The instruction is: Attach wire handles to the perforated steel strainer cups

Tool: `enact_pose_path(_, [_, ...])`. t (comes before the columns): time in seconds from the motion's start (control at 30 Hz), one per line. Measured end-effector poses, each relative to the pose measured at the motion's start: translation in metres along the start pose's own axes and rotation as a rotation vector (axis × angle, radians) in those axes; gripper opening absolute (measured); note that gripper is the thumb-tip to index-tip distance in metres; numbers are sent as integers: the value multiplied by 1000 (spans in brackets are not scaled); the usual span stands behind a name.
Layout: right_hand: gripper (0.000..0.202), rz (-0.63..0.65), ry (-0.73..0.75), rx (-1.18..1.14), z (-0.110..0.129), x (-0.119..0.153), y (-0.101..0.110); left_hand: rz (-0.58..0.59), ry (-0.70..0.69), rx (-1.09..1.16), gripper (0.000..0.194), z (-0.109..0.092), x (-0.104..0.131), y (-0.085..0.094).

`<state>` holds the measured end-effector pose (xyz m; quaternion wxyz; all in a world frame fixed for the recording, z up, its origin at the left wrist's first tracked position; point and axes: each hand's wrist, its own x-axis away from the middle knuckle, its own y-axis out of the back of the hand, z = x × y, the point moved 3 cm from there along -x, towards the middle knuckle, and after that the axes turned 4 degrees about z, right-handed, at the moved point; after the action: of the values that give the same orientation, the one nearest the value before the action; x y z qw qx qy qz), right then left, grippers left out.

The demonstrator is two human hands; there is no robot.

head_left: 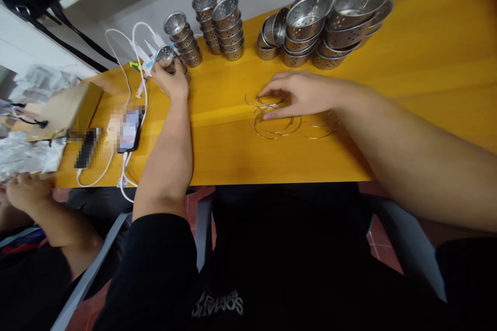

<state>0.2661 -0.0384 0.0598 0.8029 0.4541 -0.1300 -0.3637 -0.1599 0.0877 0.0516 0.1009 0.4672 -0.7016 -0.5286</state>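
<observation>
My left hand (171, 76) is closed around a perforated metal cup (166, 54) at the left end of the row of cup stacks. My right hand (285, 94) reaches over thin wire rings (274, 132) lying on the table, thumb and fingers spread around some of them. Whether the fingers grip a wire is too small to tell. Tall stacks of small perforated cups (229, 26) stand beyond my left hand. Wider perforated metal cups (308, 18) are piled behind my right hand, some of them tilted.
Phones (131, 129) and white cables (146, 88) lie left of my left arm on the yellow table (221, 150). A cardboard box (68, 111) and plastic bags (34, 152) are farther left, near another person's hand (29, 191).
</observation>
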Motion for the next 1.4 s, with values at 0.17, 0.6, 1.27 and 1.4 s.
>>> enact_pose_path(0.17, [106, 76, 30, 107, -20, 1, -6, -29, 2, 56, 82, -82, -19, -38])
enact_pose_path(0.6, [67, -11, -37, 92, -38, 2, -1, -54, -131, 188, 104, -117, -49, -103])
enact_pose_path(1.27, [13, 194, -203, 138, -4, 4, 8, -34, -107, 276, 114, -87, -52, -109])
enact_pose_path(1.4, [9, 173, -183, 192, -3, 2, 5, -47, -111, 297, 117, -86, -52, -107])
